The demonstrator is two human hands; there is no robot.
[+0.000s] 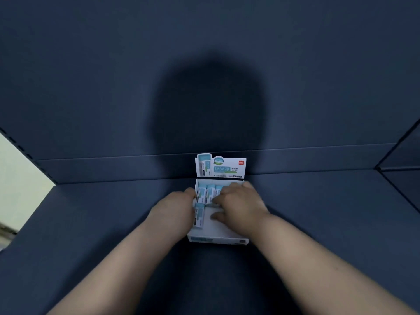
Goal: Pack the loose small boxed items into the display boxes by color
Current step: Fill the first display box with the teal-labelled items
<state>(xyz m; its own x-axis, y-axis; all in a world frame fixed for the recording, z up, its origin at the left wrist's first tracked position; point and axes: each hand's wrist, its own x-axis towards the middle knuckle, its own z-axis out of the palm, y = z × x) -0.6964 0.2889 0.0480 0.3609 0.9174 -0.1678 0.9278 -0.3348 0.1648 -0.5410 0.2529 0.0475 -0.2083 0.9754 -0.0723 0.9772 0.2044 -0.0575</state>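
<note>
A white display box [216, 238] with an upright header flap [221, 165] stands on the dark blue surface against the back wall. Inside it lie several small blue-and-white boxed items, a row at the far end [210, 192] and one in the near left [199, 215]. My left hand [175, 210] rests against the box's left wall, fingers at the near-left item. My right hand [238, 203] reaches into the box from the right, fingers bent down onto the items in the far row. Whether it pinches one is hidden.
A dark blue wall [204, 87] rises right behind the box, with a side panel [400, 160] at the right. A pale floor [18, 178] shows past the surface's left edge. My head's shadow falls on the wall.
</note>
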